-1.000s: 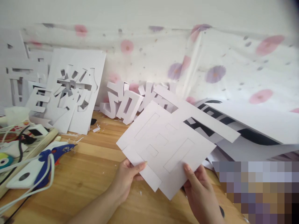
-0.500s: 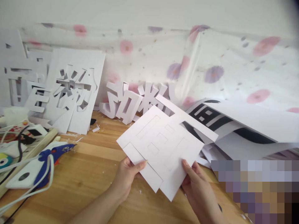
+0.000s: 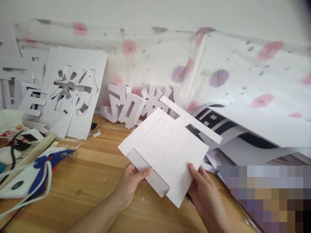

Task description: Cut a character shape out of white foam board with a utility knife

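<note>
A white board cutout [image 3: 167, 153], shaped like part of a character and marked with thin outlines of bars and small squares, is held tilted above the wooden table. My left hand [image 3: 132, 183] pinches its lower left side, thumb on top of a strip edged by a cut line. That strip looks shaded and bent away from the main face. My right hand [image 3: 202, 189] grips the lower right edge, thumb on top and fingers behind. At its upper right the cutout extends into a long bar with openings beside it. The fingertips underneath are hidden.
Raised white letter shapes [image 3: 126, 106] stand at the back, by sheets with cut-out characters [image 3: 80, 123]. A blue hot glue gun [image 3: 40, 173] with cables lies left, near a cluttered tray [image 3: 46, 142]. Black-printed paper sheets [image 3: 262, 129] curl at right. Scraps dot the table [image 3: 97, 165].
The view has turned slightly right. Both hands keep their grip on the cutout, while the strip under my left thumb has become shaded, bending away from the face.
</note>
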A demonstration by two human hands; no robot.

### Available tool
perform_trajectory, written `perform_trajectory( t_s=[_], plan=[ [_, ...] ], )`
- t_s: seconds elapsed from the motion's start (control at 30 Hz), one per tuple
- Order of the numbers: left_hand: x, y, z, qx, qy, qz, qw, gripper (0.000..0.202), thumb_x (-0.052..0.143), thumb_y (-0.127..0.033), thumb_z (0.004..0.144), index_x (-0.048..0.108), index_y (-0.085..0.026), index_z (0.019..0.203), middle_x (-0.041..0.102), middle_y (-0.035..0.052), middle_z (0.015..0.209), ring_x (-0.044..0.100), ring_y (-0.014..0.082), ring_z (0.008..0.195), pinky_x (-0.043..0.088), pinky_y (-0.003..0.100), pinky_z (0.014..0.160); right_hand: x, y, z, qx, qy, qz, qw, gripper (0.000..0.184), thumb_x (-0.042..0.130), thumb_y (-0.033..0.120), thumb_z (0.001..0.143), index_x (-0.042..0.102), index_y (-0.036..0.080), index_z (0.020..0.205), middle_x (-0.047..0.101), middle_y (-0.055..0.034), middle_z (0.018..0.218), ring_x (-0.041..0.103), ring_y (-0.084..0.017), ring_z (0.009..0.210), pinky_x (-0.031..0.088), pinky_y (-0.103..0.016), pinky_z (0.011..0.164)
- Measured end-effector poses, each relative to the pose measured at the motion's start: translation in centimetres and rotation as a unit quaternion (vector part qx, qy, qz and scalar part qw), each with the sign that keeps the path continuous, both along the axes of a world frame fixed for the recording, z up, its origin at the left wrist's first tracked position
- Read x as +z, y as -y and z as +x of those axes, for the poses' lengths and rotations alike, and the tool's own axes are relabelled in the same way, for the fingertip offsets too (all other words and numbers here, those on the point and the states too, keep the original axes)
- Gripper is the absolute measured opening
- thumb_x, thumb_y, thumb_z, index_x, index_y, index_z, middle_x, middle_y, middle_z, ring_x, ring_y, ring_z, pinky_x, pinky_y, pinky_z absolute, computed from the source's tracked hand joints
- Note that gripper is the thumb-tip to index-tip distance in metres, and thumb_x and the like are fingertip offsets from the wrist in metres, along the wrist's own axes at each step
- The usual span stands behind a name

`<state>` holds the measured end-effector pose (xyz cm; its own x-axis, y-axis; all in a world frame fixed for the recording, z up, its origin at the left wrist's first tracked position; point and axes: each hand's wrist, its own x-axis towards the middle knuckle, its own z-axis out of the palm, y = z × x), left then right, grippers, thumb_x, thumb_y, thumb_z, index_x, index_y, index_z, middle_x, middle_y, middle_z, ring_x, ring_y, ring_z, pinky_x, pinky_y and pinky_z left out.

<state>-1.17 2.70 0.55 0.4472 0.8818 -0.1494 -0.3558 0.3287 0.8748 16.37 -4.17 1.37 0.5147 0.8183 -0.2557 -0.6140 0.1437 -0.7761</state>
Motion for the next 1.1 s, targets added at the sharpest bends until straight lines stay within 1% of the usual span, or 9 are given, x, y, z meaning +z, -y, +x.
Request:
perform_trajectory(
  t_s=[0.3,0.47,0.53,0.6,0.67,0.77,0.9,1.0,1.1],
  plan=[
    [0.1,0.0,0.0,-0.031,0.032,-0.011,0.999,0.028,0.08,-0.029,0.06,0.07,-0.015,0.082,0.072,0.007,0.084,0.066,0.0214,0.079,0.053,0.029,0.068,-0.3,-0.4,0.5,0.002,0.008,-0.003,1.0,0.038,0.072,0.028,0.068,0.062,0.024,0.104,0.069,-0.0008,0.092,0.062,-0.014,0.075,0.05,-0.024,0.063],
    [-0.8,-0.2,-0.2,-0.086,0.033,0.008,0.996,0.03,0.08,-0.031,0.061,0.07,-0.015,0.085,0.071,0.0075,0.083,0.066,0.0212,0.079,0.052,0.029,0.069,-0.2,-0.3,1.0,-0.002,0.024,-0.001,1.0,0.039,0.073,0.03,0.065,0.063,0.022,0.102,0.069,-0.0024,0.096,0.063,-0.016,0.079,0.051,-0.025,0.067],
    [-0.8,-0.6,-0.6,-0.101,0.033,0.02,0.994,0.034,0.078,-0.032,0.063,0.069,-0.015,0.09,0.07,0.0086,0.089,0.065,0.021,0.083,0.052,0.029,0.071,0.0,-0.3,1.7,-0.024,0.042,-0.008,0.999,0.041,0.075,0.033,0.062,0.063,0.022,0.1,0.069,-0.0024,0.095,0.063,-0.018,0.081,0.051,-0.026,0.067],
    [-0.5,-1.1,-1.2,-0.078,0.051,0.033,0.995,0.042,0.075,-0.038,0.066,0.065,-0.016,0.1,0.068,0.0091,0.099,0.063,0.0203,0.088,0.051,0.03,0.075,0.1,-0.2,2.7,-0.066,0.063,-0.025,0.996,0.042,0.076,0.036,0.06,0.063,0.023,0.097,0.069,-0.0018,0.094,0.063,-0.019,0.081,0.051,-0.026,0.067],
    [0.1,-1.7,-1.9,-0.006,0.075,0.043,0.996,0.046,0.072,-0.042,0.07,0.061,-0.018,0.107,0.066,0.0072,0.1,0.062,0.0177,0.089,0.05,0.029,0.079,0.1,-0.1,3.6,-0.097,0.077,-0.036,0.992,0.041,0.076,0.038,0.059,0.063,0.023,0.095,0.07,-0.0011,0.093,0.064,-0.019,0.081,0.051,-0.025,0.067],
    [0.9,-2.4,-2.5,0.086,0.08,0.04,0.992,0.041,0.072,-0.036,0.071,0.058,-0.02,0.106,0.066,0.0034,0.097,0.062,0.0137,0.085,0.05,0.025,0.077,-0.2,0.1,4.3,-0.085,0.085,-0.035,0.992,0.039,0.074,0.038,0.062,0.062,0.025,0.097,0.07,0.0,0.096,0.064,-0.019,0.084,0.051,-0.024,0.068],
    [1.1,-2.5,-2.6,0.103,0.071,0.027,0.992,0.036,0.078,-0.029,0.063,0.063,-0.018,0.094,0.066,0.0013,0.089,0.063,0.0123,0.075,0.051,0.023,0.069,-0.3,0.2,4.1,-0.078,0.078,-0.045,0.993,0.038,0.073,0.036,0.064,0.062,0.028,0.1,0.07,0.0016,0.096,0.064,-0.02,0.085,0.053,-0.027,0.068],
    [1.0,-2.4,-2.5,0.123,0.065,0.021,0.99,0.037,0.082,-0.028,0.057,0.065,-0.016,0.088,0.064,-0.0009,0.076,0.061,0.0106,0.067,0.05,0.021,0.066,-0.4,0.1,4.1,-0.084,0.067,-0.055,0.993,0.036,0.074,0.035,0.062,0.064,0.026,0.094,0.071,0.0,0.091,0.064,-0.023,0.082,0.054,-0.031,0.067],
    [1.0,-2.5,-2.6,0.149,0.062,0.016,0.987,0.036,0.083,-0.026,0.054,0.065,-0.015,0.083,0.062,-0.0022,0.071,0.06,0.0098,0.064,0.05,0.021,0.064,-0.6,0.0,4.3,-0.071,0.059,-0.056,0.994,0.036,0.076,0.034,0.06,0.064,0.025,0.093,0.071,-0.0005,0.09,0.065,-0.024,0.079,0.054,-0.034,0.069]
  ],
)
